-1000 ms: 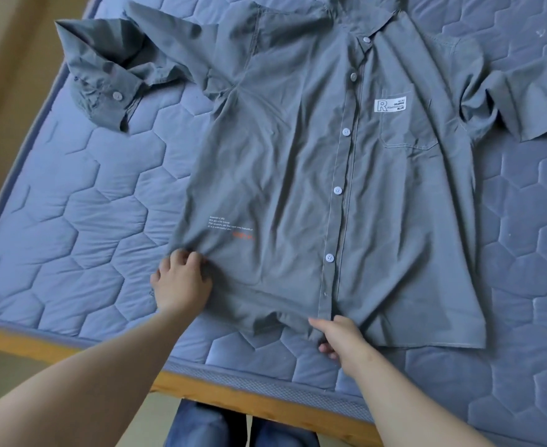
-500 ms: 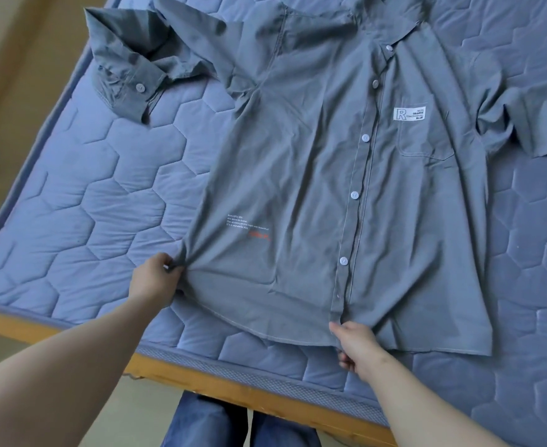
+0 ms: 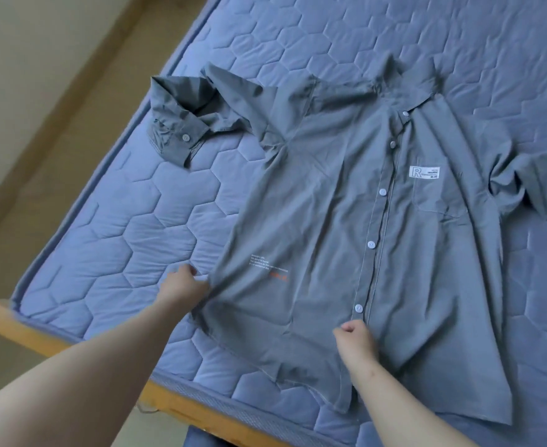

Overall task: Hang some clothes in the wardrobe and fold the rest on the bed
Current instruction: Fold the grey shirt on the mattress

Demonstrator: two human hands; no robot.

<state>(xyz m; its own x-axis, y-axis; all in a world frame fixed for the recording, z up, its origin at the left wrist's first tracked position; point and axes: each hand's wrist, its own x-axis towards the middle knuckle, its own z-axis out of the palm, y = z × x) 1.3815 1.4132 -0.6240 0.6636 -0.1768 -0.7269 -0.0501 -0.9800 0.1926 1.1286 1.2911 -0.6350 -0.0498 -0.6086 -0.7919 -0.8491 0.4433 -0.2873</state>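
Observation:
A grey button-up shirt (image 3: 314, 201) lies front side up on the blue quilted mattress (image 3: 111, 240), collar at the far end, white buttons down the middle and a white label above the chest pocket. My left hand (image 3: 183, 285) pinches the shirt's left side seam near the hem. Just below the lowest button, my right hand (image 3: 356, 343) grips the button placket, fingers curled. One sleeve with a buttoned cuff lies crumpled at the upper left, and the other sleeve runs off to the right.
The wooden bed frame (image 3: 1, 317) edges the mattress at the near side. Beige floor (image 3: 24, 75) lies to the left of the bed. My blue jeans (image 3: 207, 438) show below the frame.
My left hand has pulled the side seam outward to the left. My right hand has moved up from the hem onto the placket. The view has swung, so the shirt sits further right.

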